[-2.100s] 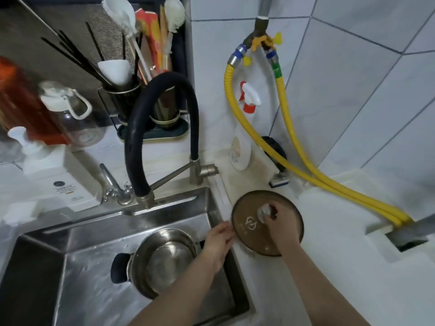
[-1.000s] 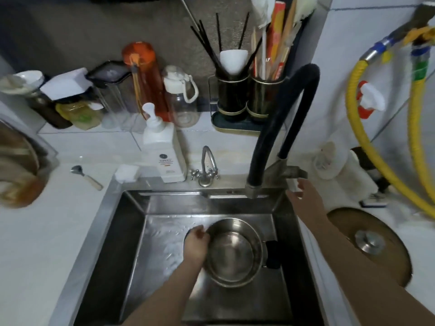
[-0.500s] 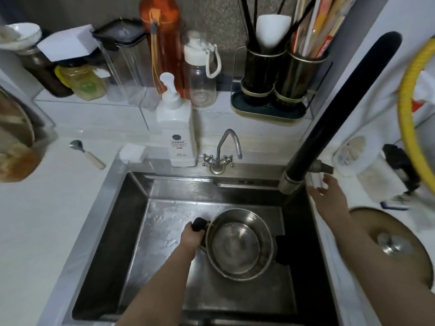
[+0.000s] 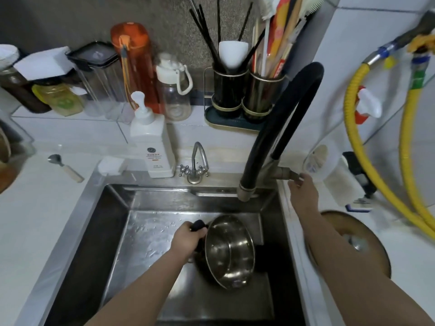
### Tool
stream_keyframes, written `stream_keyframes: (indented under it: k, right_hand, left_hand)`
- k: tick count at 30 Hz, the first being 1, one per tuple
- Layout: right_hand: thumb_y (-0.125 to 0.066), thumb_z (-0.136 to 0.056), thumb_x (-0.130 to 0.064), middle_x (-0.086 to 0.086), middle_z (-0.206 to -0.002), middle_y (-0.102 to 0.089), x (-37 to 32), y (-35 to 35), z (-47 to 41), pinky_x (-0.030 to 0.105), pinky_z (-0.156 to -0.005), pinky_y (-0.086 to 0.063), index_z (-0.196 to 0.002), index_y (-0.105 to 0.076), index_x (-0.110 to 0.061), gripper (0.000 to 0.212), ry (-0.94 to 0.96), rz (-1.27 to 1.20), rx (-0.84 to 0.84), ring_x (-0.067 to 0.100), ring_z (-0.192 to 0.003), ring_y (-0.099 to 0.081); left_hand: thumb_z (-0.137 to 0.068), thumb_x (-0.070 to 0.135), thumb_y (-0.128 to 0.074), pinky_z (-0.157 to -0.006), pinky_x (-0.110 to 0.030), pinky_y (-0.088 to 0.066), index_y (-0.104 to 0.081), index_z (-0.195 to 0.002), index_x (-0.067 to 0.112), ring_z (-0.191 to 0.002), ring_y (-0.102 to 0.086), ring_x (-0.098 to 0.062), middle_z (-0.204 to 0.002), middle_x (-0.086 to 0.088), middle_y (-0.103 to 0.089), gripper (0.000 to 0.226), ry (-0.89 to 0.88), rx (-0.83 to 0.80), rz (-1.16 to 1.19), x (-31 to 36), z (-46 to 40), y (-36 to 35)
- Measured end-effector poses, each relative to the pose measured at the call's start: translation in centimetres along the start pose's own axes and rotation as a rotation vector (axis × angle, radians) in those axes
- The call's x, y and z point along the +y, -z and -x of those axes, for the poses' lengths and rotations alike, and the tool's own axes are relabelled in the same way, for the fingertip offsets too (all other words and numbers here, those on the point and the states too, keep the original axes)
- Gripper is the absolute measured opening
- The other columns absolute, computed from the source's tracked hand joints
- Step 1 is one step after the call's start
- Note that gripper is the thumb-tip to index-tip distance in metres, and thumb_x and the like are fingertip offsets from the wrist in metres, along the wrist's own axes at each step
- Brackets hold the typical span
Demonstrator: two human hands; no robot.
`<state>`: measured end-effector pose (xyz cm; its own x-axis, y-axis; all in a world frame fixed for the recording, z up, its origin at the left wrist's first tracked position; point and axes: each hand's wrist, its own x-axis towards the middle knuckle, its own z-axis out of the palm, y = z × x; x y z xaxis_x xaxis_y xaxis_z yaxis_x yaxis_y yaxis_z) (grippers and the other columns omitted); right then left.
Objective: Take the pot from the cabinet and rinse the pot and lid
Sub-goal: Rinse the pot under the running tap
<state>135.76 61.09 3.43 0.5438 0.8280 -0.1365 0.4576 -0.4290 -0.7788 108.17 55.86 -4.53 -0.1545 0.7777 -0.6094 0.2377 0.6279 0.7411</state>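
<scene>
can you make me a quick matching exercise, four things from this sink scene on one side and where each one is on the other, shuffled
Things:
1. pot
2. lid
3. left hand
4. right hand

Places:
A. on the counter right of the sink
B. at the lever of the black faucet
C. tilted inside the sink
D. gripping the pot's black side handle

Pairs: 1-C, 2-A, 3-D, 4-B
</scene>
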Motion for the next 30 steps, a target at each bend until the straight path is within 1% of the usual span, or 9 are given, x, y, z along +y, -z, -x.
stream_keyframes:
  k: [3, 9, 13, 16, 21, 23, 25, 27, 30]
  right_hand:
    - [-0.043, -0.096, -0.014, 0.022, -0.117, -0.062, 0.2, 0.1, -1.0, 0.037, -0.094, -0.039, -0.118, -0.056, -0.001, 0.029, 0.032, 0.059, 0.004, 0.036, -0.111, -0.054]
    - [-0.041, -0.094, -0.009, 0.021, -0.103, -0.065, 1.6, 0.0, -2.5, 0.032, -0.076, -0.035, -0.107, -0.063, 0.0, 0.027, 0.088, 0.089, 0.012, 0.035, -0.098, -0.057]
    - [-0.039, -0.094, -0.01, 0.009, -0.084, -0.054, 2.6, -0.3, -3.3, 0.029, -0.064, -0.03, -0.085, -0.051, -0.014, 0.015, 0.101, 0.059, 0.0, 0.025, -0.08, -0.052]
    - [-0.037, -0.094, -0.01, 0.003, -0.077, -0.051, 3.0, -0.1, -3.5, 0.033, -0.069, -0.033, -0.082, -0.048, -0.015, 0.016, 0.103, 0.017, -0.012, 0.022, -0.077, -0.048]
    - [-0.044, -0.094, -0.011, 0.0, -0.068, -0.048, 2.2, 0.3, -2.2, 0.037, -0.073, -0.038, -0.067, -0.044, -0.022, 0.029, 0.035, 0.0, -0.054, 0.028, -0.08, -0.05]
    - [-0.048, -0.092, -0.015, 0.008, -0.089, -0.06, 2.0, 0.2, -0.3, 0.038, -0.084, -0.042, -0.09, -0.057, -0.018, 0.009, -0.026, 0.029, -0.157, 0.033, -0.095, -0.056]
    - [-0.052, -0.092, -0.019, 0.017, -0.116, -0.062, 2.6, -0.5, 1.6, 0.036, -0.093, -0.041, -0.117, -0.059, -0.005, 0.029, -0.086, 0.063, -0.236, 0.034, -0.111, -0.056]
    - [-0.055, -0.091, -0.02, 0.019, -0.124, -0.06, 3.4, -1.2, 3.5, 0.035, -0.095, -0.041, -0.122, -0.057, -0.001, 0.036, -0.112, 0.046, -0.263, 0.034, -0.114, -0.055]
    - [-0.06, -0.088, -0.015, 0.018, -0.128, -0.058, 4.6, -2.5, 6.0, 0.044, -0.098, -0.047, -0.129, -0.052, -0.004, 0.044, -0.242, -0.071, -0.326, 0.035, -0.112, -0.056]
  left_hand:
    - [-0.078, 0.026, -0.072, -0.088, -0.041, -0.052, -0.054, -0.073, 0.024, -0.088, -0.063, -0.027, -0.083, -0.004, -0.064, 0.019, -0.041, 0.046, -0.035, 0.9, 0.7, 0.1]
    - [-0.073, 0.025, -0.077, -0.085, -0.052, -0.055, -0.061, -0.079, 0.015, -0.086, -0.066, -0.031, -0.088, -0.014, -0.067, 0.019, -0.047, 0.089, 0.175, 3.4, 1.8, 2.7]
    - [-0.081, 0.014, -0.07, -0.072, -0.047, -0.058, -0.059, -0.092, 0.004, -0.076, -0.062, -0.03, -0.091, -0.021, -0.063, 0.018, 0.0, 0.042, 0.348, 4.5, 2.7, 4.0]
    - [-0.083, 0.014, -0.068, -0.054, -0.036, -0.059, -0.058, -0.111, -0.005, -0.071, -0.063, -0.029, -0.093, -0.022, -0.063, 0.035, 0.026, 0.018, 0.419, 4.9, 3.1, 4.4]
    - [-0.084, 0.014, -0.067, -0.051, -0.034, -0.059, -0.054, -0.117, -0.009, -0.065, -0.065, -0.028, -0.086, -0.023, -0.065, 0.042, 0.024, -0.04, 0.454, 5.0, 3.7, 4.8]
    - [-0.085, 0.012, -0.065, -0.05, -0.034, -0.058, -0.054, -0.116, -0.009, -0.054, -0.066, -0.024, -0.074, -0.019, -0.068, 0.039, 0.012, -0.059, 0.456, 4.9, 4.0, 5.1]
    - [-0.085, 0.012, -0.064, -0.051, -0.036, -0.059, -0.052, -0.119, -0.011, -0.051, -0.066, -0.024, -0.067, -0.017, -0.069, 0.043, 0.01, -0.076, 0.46, 4.7, 4.0, 5.7]
    - [-0.086, 0.014, -0.063, -0.055, -0.037, -0.059, -0.051, -0.12, -0.012, -0.053, -0.066, -0.024, -0.066, -0.016, -0.07, 0.045, 0.018, -0.087, 0.453, 4.0, 3.8, 6.6]
    - [-0.087, 0.016, -0.062, -0.066, -0.043, -0.058, -0.054, -0.118, -0.011, -0.056, -0.067, -0.026, -0.068, -0.017, -0.071, 0.041, 0.019, -0.086, 0.421, 2.7, 3.9, 8.7]
